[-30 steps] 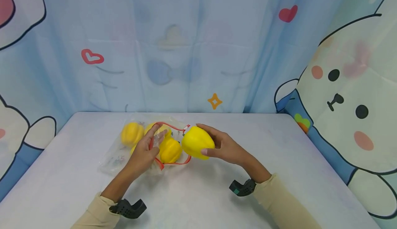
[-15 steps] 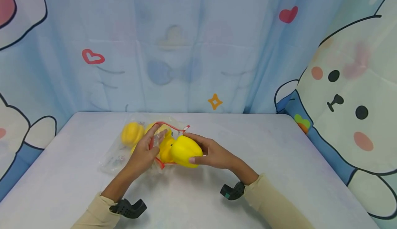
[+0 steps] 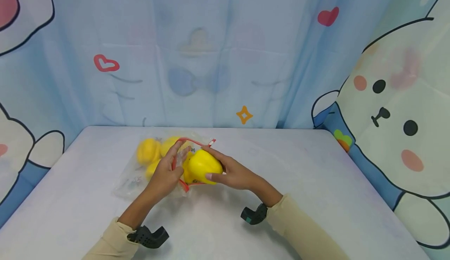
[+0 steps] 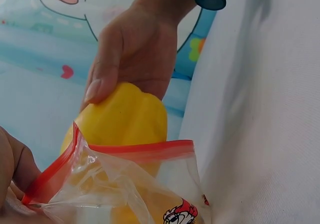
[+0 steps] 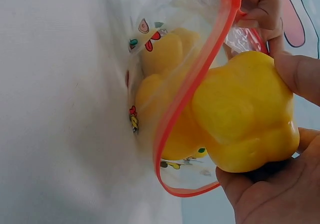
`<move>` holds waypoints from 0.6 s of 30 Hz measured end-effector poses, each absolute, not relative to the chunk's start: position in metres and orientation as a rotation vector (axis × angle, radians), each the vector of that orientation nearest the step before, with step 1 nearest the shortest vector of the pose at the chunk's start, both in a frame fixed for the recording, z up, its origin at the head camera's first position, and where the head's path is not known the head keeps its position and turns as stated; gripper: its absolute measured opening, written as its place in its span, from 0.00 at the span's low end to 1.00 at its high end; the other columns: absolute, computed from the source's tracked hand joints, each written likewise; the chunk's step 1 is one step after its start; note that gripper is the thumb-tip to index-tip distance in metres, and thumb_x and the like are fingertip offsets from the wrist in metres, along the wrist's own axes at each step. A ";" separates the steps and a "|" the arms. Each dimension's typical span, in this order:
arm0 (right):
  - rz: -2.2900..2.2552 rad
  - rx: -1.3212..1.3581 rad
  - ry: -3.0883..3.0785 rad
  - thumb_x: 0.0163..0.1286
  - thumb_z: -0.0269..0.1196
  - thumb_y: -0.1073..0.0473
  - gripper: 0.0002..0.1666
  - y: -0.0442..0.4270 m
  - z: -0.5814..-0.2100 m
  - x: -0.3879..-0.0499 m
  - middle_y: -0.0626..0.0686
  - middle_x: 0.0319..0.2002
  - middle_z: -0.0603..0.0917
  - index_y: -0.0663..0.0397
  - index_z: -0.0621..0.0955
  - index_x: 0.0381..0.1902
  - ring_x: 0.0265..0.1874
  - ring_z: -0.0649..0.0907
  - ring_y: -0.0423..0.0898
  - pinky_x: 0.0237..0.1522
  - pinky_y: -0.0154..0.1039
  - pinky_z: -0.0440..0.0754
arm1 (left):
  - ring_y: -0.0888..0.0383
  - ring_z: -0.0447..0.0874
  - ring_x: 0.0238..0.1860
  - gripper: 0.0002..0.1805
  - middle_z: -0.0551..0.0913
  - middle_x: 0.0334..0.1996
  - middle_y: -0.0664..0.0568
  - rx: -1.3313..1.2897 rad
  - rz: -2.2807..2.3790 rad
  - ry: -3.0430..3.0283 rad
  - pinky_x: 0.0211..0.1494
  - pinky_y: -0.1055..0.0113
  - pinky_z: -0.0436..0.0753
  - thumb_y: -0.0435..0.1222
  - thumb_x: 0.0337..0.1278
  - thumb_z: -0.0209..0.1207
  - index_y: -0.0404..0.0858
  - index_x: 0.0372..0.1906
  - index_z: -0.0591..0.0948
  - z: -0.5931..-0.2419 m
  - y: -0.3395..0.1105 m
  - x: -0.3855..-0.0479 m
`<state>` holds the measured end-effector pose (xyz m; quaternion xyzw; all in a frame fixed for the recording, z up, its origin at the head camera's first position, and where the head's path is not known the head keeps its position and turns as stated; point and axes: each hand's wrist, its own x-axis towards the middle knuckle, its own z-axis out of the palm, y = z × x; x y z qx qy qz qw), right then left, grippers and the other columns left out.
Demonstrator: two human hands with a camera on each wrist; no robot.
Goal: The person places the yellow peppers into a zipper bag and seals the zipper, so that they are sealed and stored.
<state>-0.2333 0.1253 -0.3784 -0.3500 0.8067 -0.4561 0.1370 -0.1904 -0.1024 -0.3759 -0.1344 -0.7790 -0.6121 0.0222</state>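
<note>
A yellow bell pepper, smooth and glossy, is gripped between the thumb and fingers of my right hand. It sits at the mouth of a clear zip bag with a red rim; in the left wrist view the bag's rim crosses in front of the pepper. My left hand pinches the red edge and keeps the mouth apart. Several more yellow peppers lie inside the bag, partly behind the left hand. Small printed cartoon figures show on the plastic.
The bag lies on a white table toward its back left. Behind the table's far edge hangs a light blue curtain with cartoon prints. Each wrist wears a black camera mount over the table's near part.
My right hand has moved left with the pepper, from the right side of the bag's mouth into its opening. My left hand stays on the rim, nearly still.
</note>
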 end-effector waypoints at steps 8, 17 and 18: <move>-1.364 -1.007 2.309 0.69 0.61 0.56 0.45 0.115 -0.382 -0.237 0.51 0.66 0.68 0.45 0.52 0.78 0.54 0.73 0.49 0.56 0.41 0.76 | 0.52 0.62 0.70 0.40 0.64 0.71 0.50 -0.383 -1.833 -2.444 0.68 0.60 0.64 0.23 0.60 0.46 0.43 0.77 0.53 -0.374 -0.102 -0.190; -1.464 -0.949 2.260 0.69 0.60 0.56 0.44 0.104 -0.388 -0.238 0.50 0.69 0.64 0.42 0.53 0.78 0.54 0.72 0.50 0.55 0.43 0.75 | 0.50 0.51 0.74 0.40 0.51 0.76 0.53 -0.328 -1.685 -2.520 0.70 0.52 0.62 0.25 0.61 0.48 0.45 0.78 0.52 -0.370 -0.104 -0.189; -1.462 -0.943 2.267 0.70 0.60 0.56 0.44 0.103 -0.388 -0.238 0.50 0.69 0.64 0.41 0.53 0.78 0.54 0.72 0.50 0.55 0.42 0.75 | 0.50 0.50 0.74 0.40 0.51 0.76 0.53 -0.321 -1.675 -2.523 0.70 0.51 0.61 0.25 0.61 0.48 0.45 0.78 0.52 -0.369 -0.105 -0.189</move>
